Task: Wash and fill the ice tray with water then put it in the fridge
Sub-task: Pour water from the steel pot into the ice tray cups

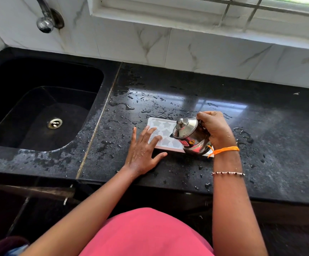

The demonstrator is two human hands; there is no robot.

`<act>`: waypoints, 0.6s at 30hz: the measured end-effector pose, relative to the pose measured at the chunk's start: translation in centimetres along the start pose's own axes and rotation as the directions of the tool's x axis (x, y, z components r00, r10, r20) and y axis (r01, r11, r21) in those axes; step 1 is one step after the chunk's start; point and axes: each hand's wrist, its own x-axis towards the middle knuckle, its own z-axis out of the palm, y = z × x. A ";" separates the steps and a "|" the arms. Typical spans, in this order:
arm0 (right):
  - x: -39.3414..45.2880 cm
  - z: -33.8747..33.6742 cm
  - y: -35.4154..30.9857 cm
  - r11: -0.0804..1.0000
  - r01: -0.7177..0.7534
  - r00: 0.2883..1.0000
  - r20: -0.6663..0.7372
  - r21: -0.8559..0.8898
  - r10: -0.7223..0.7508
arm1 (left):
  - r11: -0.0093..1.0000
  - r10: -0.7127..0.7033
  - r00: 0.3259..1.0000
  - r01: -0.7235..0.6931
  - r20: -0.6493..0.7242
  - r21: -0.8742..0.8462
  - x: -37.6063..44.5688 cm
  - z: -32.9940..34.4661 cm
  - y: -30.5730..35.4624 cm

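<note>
Jug (191,136) hides ice tray (161,130) end.

we see white ice tray (159,129) with star-shaped cells; shiny silver steel pot (190,137) with red sticker; black speckled counter (260,145); black sink (39,108); white grey-veined marble tiles (168,47); orange thread (223,150) on wrist; pink garment (146,235).

a small round yellow sticker with the number 3 sits on the steel pot (190,134), beside a red label whose print is too small to read
</note>
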 end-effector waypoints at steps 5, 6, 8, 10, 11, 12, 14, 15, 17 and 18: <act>0.0 0.1 0.0 1.000 0.017 1.000 0.008 0.015 -0.017 | 1.000 -0.001 1.000 0.001 -0.001 -0.011 0.0 -0.1 0.1; 0.0 0.1 -0.1 1.000 0.021 1.000 0.010 0.020 -0.021 | 1.000 -0.003 1.000 0.003 -0.002 -0.016 0.0 -0.1 0.1; 0.0 0.1 -0.1 1.000 0.023 1.000 0.015 0.018 -0.023 | 1.000 -0.006 1.000 0.006 -0.001 -0.015 0.0 -0.2 0.1; -0.1 0.0 -0.2 1.000 0.018 1.000 0.015 0.020 -0.018 | 1.000 -0.006 1.000 0.006 0.005 -0.009 0.0 -0.3 0.1; -0.1 0.0 -0.2 1.000 0.014 1.000 0.014 0.022 -0.014 | 1.000 -0.007 1.000 0.007 0.011 -0.008 0.0 -0.3 0.1; -0.1 0.0 -0.3 1.000 0.008 1.000 0.012 0.026 -0.008 | 1.000 -0.007 1.000 0.007 0.018 -0.007 0.0 -0.3 0.1; -0.1 -0.1 -0.3 0.999 -0.001 1.000 0.007 0.049 0.000 | 1.000 -0.007 1.000 0.007 0.029 0.001 0.0 -0.3 0.2; -0.1 -0.3 -0.3 0.998 -0.002 1.000 0.002 0.068 0.002 | 1.000 -0.008 0.999 0.008 0.031 0.003 0.0 -0.4 0.2; -0.1 -0.6 -0.2 0.993 -0.003 1.000 -0.004 0.117 0.004 | 1.000 -0.016 0.999 0.016 0.033 -0.001 0.0 -0.4 0.2; -0.1 -0.8 -0.2 0.990 -0.007 1.000 -0.007 0.142 0.008 | 1.000 -0.020 0.999 0.020 0.034 -0.005 0.1 -0.4 0.3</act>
